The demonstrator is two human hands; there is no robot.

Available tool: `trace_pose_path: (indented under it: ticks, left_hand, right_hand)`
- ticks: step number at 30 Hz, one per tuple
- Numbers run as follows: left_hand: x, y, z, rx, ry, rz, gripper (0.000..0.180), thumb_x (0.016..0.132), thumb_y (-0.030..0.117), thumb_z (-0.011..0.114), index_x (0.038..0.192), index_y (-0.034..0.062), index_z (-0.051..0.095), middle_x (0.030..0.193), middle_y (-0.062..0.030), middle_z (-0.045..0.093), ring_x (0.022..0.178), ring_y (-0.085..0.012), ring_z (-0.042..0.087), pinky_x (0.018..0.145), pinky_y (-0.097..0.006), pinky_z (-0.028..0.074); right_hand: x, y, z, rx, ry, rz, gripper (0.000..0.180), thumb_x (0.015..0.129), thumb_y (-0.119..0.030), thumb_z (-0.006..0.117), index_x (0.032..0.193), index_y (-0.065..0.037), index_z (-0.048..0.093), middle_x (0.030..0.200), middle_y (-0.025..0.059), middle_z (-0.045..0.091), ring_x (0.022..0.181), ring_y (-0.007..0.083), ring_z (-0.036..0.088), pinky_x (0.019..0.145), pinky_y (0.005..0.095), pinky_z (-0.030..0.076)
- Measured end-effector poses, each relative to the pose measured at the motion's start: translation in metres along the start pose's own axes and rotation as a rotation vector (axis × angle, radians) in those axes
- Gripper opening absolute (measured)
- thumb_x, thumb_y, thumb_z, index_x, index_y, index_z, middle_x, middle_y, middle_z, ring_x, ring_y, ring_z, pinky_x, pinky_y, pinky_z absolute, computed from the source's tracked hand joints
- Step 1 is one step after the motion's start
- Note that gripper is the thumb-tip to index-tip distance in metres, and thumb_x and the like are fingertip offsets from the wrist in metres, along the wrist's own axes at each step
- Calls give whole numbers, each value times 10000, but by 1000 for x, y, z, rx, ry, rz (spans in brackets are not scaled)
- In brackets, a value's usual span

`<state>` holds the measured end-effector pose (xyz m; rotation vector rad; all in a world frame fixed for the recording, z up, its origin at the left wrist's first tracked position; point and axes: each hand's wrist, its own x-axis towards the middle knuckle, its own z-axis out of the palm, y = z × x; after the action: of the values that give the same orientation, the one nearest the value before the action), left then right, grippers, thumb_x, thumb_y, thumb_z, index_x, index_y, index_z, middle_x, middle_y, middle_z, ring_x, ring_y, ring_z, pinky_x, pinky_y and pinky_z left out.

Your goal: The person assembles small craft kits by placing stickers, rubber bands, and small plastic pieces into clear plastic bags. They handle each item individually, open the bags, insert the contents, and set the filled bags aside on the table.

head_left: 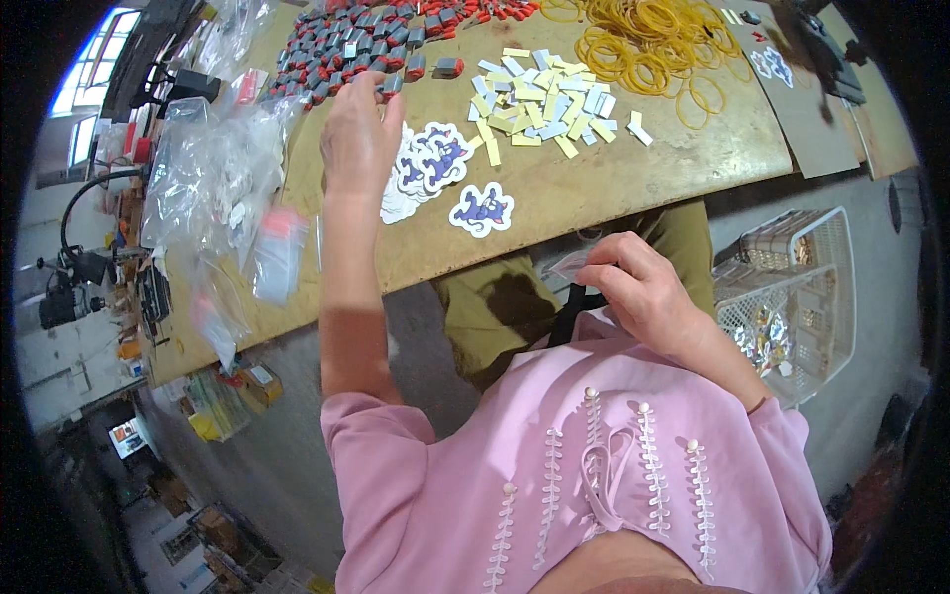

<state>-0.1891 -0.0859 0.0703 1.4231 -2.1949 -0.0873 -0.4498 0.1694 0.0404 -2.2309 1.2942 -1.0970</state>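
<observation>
My left hand (358, 139) reaches over the table to the near edge of a pile of small grey-and-red blocks (346, 45). Its thumb and fingertips are closed around one grey block (392, 85). Beside that wrist lies a stack of white-edged cat stickers (431, 158), with a single purple cat sticker (482, 209) apart from it, nearer the table edge. In front of my body, just off the table, my right hand (633, 282) pinches a small clear plastic bag (568, 264), mostly hidden behind the fingers.
Pale yellow and white small strips (544, 104) lie heaped mid-table. Yellow rubber bands (653, 45) are piled at the far right. Clear plastic bags (213, 168) cover the left side, near a bundle of small zip bags (280, 252). White plastic baskets (841, 297) stand right, below table height.
</observation>
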Motion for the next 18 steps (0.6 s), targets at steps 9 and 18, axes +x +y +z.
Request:
trace_pose_path:
  ticks: [9, 18]
  left_hand:
    - [-1, 22, -11, -224, -64, -150, 172, 936, 115, 752, 1098, 56, 737, 974, -127, 748, 833, -267, 727, 717, -386, 562]
    - [-103, 132, -51, -592, -282, 383, 361, 821, -44, 787, 1165, 57, 742, 1016, -123, 715, 882, -268, 701, 760, -365, 572]
  right_hand:
    - [1, 7, -13, 24, 39, 32, 246, 767, -17, 706, 1010, -8, 668, 1072, 152, 634, 1018, 352, 655, 870, 419, 560]
    - [19, -5, -24, 93, -21, 10, 220, 844, -71, 719, 1040, 9, 663, 1227, 204, 650, 1091, 378, 667, 912, 431, 570]
